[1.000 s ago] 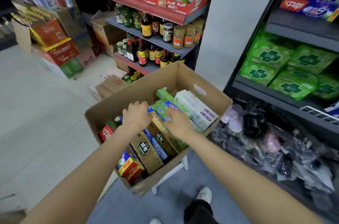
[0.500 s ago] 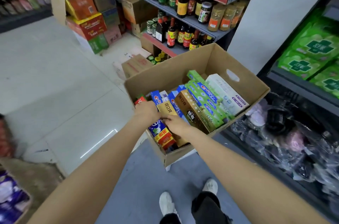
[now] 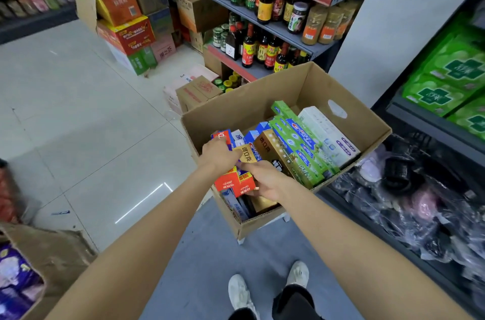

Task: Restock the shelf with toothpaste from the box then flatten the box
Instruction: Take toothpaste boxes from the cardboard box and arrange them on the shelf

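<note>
An open cardboard box (image 3: 278, 99) stands on a white stool in front of me, filled with toothpaste cartons. Green cartons (image 3: 301, 148) and a white carton (image 3: 329, 134) lie along its right side, with a gold carton (image 3: 273, 155) beside them. My left hand (image 3: 219, 155) reaches into the near left part, fingers curled over upright gold and blue cartons (image 3: 248, 154). Beside it, my right hand (image 3: 266, 180) grips red toothpaste cartons (image 3: 235, 183), raised slightly above the others. The box bottom is hidden.
A dark shelf (image 3: 420, 120) on the right holds green packs, with bagged goods heaped below. Sauce bottles (image 3: 262, 49) fill grey shelves behind the box. Stacked cartons (image 3: 126, 31) stand at the back left, and another box (image 3: 49, 259) is near left. My feet are below on grey mat.
Both hands moved from the middle of the box to its near left end. The right hand has taken hold of the red cartons and raised them slightly.
</note>
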A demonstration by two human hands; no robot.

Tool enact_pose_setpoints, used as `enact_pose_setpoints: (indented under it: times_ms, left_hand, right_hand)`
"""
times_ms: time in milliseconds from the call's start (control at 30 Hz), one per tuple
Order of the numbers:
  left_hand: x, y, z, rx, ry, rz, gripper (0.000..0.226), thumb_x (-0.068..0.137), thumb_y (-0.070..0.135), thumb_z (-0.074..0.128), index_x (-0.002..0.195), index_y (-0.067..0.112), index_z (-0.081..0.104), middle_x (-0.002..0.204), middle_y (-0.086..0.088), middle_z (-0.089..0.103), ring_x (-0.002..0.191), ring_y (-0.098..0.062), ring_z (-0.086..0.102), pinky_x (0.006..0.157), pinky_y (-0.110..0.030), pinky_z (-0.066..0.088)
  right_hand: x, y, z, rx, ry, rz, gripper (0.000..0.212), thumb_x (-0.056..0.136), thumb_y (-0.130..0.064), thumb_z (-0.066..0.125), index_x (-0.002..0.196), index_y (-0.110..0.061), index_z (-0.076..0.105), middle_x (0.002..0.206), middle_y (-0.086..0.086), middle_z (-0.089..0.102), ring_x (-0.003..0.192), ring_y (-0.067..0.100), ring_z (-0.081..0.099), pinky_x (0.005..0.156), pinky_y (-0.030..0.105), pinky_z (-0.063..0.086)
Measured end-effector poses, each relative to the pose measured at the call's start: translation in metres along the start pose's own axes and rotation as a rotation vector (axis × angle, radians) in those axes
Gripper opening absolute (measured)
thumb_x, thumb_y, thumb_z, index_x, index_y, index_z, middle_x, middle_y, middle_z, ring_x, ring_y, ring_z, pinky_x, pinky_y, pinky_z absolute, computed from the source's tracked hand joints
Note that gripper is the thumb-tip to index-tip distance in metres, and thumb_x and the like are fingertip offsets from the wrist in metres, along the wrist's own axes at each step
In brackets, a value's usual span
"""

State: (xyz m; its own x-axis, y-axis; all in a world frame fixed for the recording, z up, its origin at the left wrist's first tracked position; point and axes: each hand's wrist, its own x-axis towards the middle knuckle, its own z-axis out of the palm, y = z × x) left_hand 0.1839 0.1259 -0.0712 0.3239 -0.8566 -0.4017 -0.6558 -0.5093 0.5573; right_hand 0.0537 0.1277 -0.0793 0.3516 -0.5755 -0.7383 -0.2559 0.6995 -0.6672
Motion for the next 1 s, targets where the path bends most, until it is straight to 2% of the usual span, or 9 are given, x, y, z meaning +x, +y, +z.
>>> enact_pose_setpoints:
  times_ms: [133,300,367,500,600,700,800,867,1000]
  left_hand:
    - [0.0,0.009,-0.001,-0.244,-0.036,-0.079,0.059,0.09,0.035,0.058,0.141,0.023,0.031,0.131,-0.013,0.049,0.107,-0.027,0.058,0.084,-0.034,0.05]
    - [0.003,0.025,-0.018,-0.586,0.074,-0.176,0.06,0.087,0.032,0.066,0.132,0.013,0.031,0.122,-0.013,0.058,0.101,-0.026,0.064,0.084,-0.038,0.053]
    - [0.004,0.037,-0.023,-0.676,0.101,-0.18,0.06,0.087,0.029,0.065,0.132,0.011,0.029,0.12,-0.013,0.057,0.101,-0.027,0.063,0.08,-0.037,0.051]
    - [0.009,0.079,-0.025,-0.798,0.046,-0.117,0.059,0.085,0.028,0.065,0.129,0.013,0.029,0.113,-0.013,0.058,0.095,-0.027,0.064,0.084,-0.04,0.052]
    - [0.011,0.129,-0.022,-0.881,-0.012,-0.023,0.056,0.084,0.027,0.064,0.128,0.011,0.033,0.112,-0.012,0.062,0.096,-0.03,0.065,0.091,-0.045,0.052]
    - [0.005,0.193,-0.016,-0.971,-0.057,0.092,0.055,0.082,0.036,0.065,0.124,0.011,0.039,0.108,-0.01,0.065,0.097,-0.029,0.066,0.091,-0.043,0.052]
    - [0.004,0.259,-0.002,-0.85,-0.109,0.207,0.066,0.073,0.052,0.061,0.121,0.008,0.047,0.105,-0.006,0.066,0.095,-0.026,0.065,0.094,-0.041,0.049]
    - [0.003,0.303,0.012,-0.731,-0.121,0.284,0.052,0.085,0.048,0.055,0.117,0.007,0.052,0.107,-0.005,0.065,0.096,-0.024,0.063,0.091,-0.036,0.048]
    - [0.004,0.402,0.049,-0.662,-0.158,0.442,0.038,0.09,0.043,0.056,0.109,0.01,0.055,0.112,-0.01,0.067,0.098,-0.027,0.066,0.093,-0.042,0.051]
  right_hand:
    - [-0.004,-0.009,-0.007,-0.006,0.025,-0.012,0.024,0.09,-0.027,0.062,0.107,-0.012,0.054,0.092,0.007,0.068,0.085,0.013,0.065,0.079,0.03,0.053]
    - [-0.018,-0.03,-0.025,0.105,0.026,-0.069,0.023,0.09,-0.017,0.062,0.108,-0.005,0.055,0.1,0.011,0.066,0.09,0.016,0.064,0.088,0.036,0.052]
    - [-0.024,-0.041,-0.035,0.187,0.019,-0.106,0.007,0.091,-0.01,0.059,0.096,-0.008,0.054,0.094,0.009,0.064,0.086,0.017,0.062,0.083,0.036,0.052]
    - [-0.039,-0.069,-0.059,0.274,0.04,-0.252,0.013,0.082,0.003,0.053,0.092,-0.005,0.057,0.089,0.01,0.063,0.078,0.02,0.06,0.072,0.033,0.05]
    - [-0.062,-0.091,-0.086,0.278,0.099,-0.333,0.026,0.061,-0.009,0.052,0.086,-0.002,0.054,0.079,0.012,0.061,0.065,0.021,0.059,0.06,0.028,0.048]
    - [-0.083,-0.106,-0.126,0.376,0.198,-0.408,0.03,0.06,-0.016,0.05,0.086,-0.002,0.052,0.063,0.009,0.062,0.047,0.018,0.057,0.05,0.023,0.049]
    - [-0.105,-0.123,-0.175,0.477,0.258,-0.518,0.037,0.067,-0.026,0.059,0.099,-0.009,0.055,0.069,0.008,0.069,0.05,0.017,0.063,0.052,0.023,0.051]
    - [-0.121,-0.132,-0.213,0.505,0.315,-0.564,0.027,0.085,-0.032,0.058,0.103,-0.012,0.058,0.075,0.006,0.073,0.056,0.017,0.067,0.061,0.028,0.054]
    - [-0.159,-0.149,-0.305,0.423,0.56,-0.696,0.026,0.09,-0.035,0.058,0.105,-0.014,0.055,0.087,0.004,0.072,0.061,0.013,0.069,0.066,0.029,0.055]
